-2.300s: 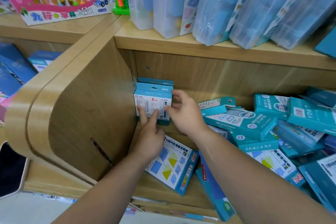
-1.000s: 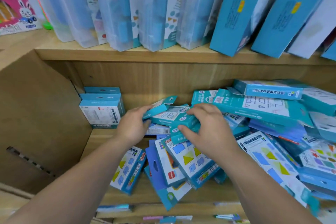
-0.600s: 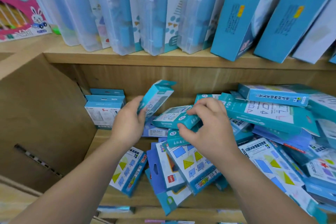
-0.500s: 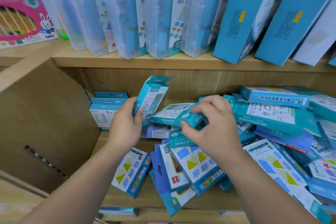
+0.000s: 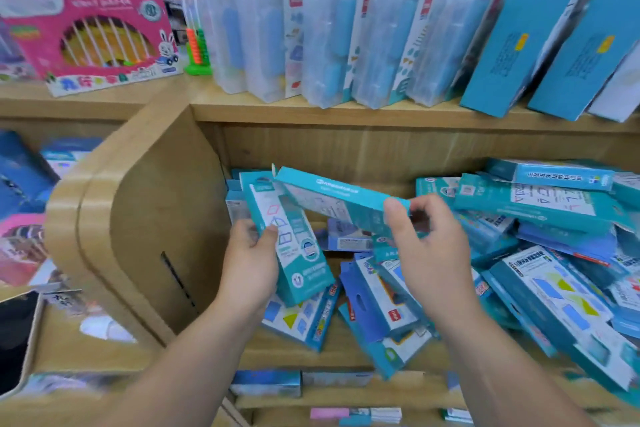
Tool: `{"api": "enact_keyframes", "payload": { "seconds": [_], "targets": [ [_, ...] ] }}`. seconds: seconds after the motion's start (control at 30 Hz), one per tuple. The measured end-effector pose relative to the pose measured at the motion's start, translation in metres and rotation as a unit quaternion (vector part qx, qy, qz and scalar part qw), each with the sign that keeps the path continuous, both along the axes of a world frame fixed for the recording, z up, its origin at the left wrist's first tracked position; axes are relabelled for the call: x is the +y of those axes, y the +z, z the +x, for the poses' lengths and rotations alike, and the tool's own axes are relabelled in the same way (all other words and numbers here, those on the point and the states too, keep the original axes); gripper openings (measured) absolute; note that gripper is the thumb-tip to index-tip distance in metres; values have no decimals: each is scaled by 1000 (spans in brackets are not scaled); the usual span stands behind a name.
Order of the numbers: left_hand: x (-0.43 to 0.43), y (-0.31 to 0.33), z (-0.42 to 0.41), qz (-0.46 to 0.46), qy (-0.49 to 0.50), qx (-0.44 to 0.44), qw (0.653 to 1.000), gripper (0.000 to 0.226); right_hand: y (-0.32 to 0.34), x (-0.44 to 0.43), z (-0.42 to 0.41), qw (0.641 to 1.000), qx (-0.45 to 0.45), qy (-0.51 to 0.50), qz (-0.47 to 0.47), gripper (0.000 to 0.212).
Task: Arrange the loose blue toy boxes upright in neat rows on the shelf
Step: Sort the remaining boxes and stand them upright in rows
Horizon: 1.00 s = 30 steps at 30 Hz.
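Plainly, two blue boxes were held up in front of the lower shelf [image 5: 346,354]. The first box [image 5: 294,253] was gripped by the left hand [image 5: 249,267], whose fingers [image 5: 268,237] were curled round its lower left edge with the thumb laid on the printed face. It was kept nearly upright, tipped a little to the left. The second box [image 5: 332,199] was pinched at its right end by the right hand [image 5: 433,253], thumb and fingertips closed on the corner. It was held slanted, its left end raised and crossed over the top of the first box; whether the two touched could not be told. A loose pile of boxes [image 5: 540,270] was spread flat and crooked over the middle and right of the shelf, some hanging past its front edge. A few standing boxes [image 5: 232,199] were tucked into the back left corner, partly hidden behind the first box. On the upper shelf [image 5: 346,113] clear plastic cases [image 5: 329,45] were ranged, with a pink box [image 5: 93,42] and a small abacus [image 5: 197,45] to their left.
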<state>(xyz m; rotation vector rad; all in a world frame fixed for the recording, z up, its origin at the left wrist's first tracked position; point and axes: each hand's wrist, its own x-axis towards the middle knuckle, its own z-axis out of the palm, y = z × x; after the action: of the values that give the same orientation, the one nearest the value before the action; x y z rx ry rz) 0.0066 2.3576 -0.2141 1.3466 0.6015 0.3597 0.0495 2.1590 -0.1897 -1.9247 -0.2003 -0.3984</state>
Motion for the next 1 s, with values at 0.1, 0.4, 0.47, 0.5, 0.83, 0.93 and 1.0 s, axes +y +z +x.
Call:
{"api": "enact_keyframes", "payload": {
  "seconds": [0.1, 0.4, 0.47, 0.5, 0.83, 0.93, 1.0],
  "targets": [
    [8, -5, -6, 9, 0, 12, 1000, 2, -14, 14, -18, 999, 36, 31, -20, 44],
    [7, -10, -30, 15, -66, -3, 998, 15, -32, 45, -72, 974, 186, 122, 33, 42],
    [2, -6, -35, 16, -102, -16, 995, 16, -35, 52, -77, 968, 219, 121, -5, 69],
    [-1, -4, -38, 17, -118, -22, 993, 15, -36, 53, -77, 968, 226, 107, -17, 79],
    [-37, 30, -52, -12, -196, -81, 977, 28, -18, 14, -89, 978, 157, 128, -39, 108],
    [-62, 41, -48, 32, -214, -113, 970, 26, -9, -19, -86, 982, 131, 130, 42, 82],
    [-87, 45, -45, 41, -238, -134, 961, 29, -3, -48, -81, 978, 121, 116, 127, 64]
  ]
}}
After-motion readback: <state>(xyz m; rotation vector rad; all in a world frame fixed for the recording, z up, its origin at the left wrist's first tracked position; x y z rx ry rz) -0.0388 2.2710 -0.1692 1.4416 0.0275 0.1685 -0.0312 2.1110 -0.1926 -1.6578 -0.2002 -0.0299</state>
